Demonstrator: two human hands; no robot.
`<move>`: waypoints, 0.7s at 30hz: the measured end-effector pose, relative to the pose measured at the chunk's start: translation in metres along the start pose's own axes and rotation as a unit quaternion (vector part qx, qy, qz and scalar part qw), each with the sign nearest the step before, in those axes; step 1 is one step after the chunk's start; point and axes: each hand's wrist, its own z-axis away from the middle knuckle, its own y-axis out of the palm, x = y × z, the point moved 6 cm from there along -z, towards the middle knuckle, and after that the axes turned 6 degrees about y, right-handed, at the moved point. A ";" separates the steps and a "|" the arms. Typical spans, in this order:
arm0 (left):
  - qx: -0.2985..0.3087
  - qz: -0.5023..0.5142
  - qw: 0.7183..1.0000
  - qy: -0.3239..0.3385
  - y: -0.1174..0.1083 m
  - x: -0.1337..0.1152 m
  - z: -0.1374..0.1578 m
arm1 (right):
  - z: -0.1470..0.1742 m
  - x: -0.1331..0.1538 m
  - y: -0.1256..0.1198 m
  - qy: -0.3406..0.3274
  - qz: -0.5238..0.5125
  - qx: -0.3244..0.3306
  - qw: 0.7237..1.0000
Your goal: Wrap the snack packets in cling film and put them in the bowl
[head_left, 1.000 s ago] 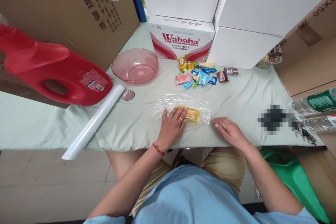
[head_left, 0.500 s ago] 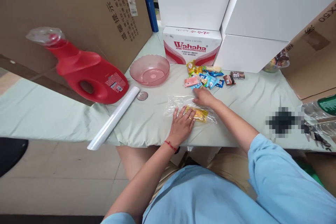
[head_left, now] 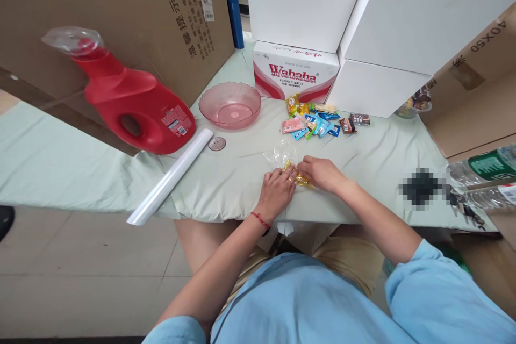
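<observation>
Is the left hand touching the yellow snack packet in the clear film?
Touching. In the head view the left hand has its fingertips pressed on the yellow snack packet, with no gap visible.

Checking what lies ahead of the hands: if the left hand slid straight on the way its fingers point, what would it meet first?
The left hand points away and slightly right, already touching the yellow snack in clear wrap. Beyond that, probably the snack pile, though depth is unclear.

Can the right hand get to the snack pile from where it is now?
Probably yes. The right hand rests on the clear wrap with the yellow packet, and the snack pile lies just beyond it on the cloth-covered table. Only bare cloth shows between them, nothing blocking.
</observation>
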 end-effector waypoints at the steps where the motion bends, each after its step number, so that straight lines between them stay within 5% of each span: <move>1: -0.001 0.000 1.000 -0.002 0.000 0.000 0.000 | 0.006 0.004 0.006 0.008 0.014 0.004 1.000; 15: -0.027 0.153 0.988 0.024 -0.006 0.021 0.006 | 0.038 0.031 0.054 0.004 -0.075 -0.126 0.989; 21: -0.150 0.194 0.963 -0.113 -0.020 0.052 0.022 | 0.032 0.025 0.060 0.044 -0.052 -0.127 0.990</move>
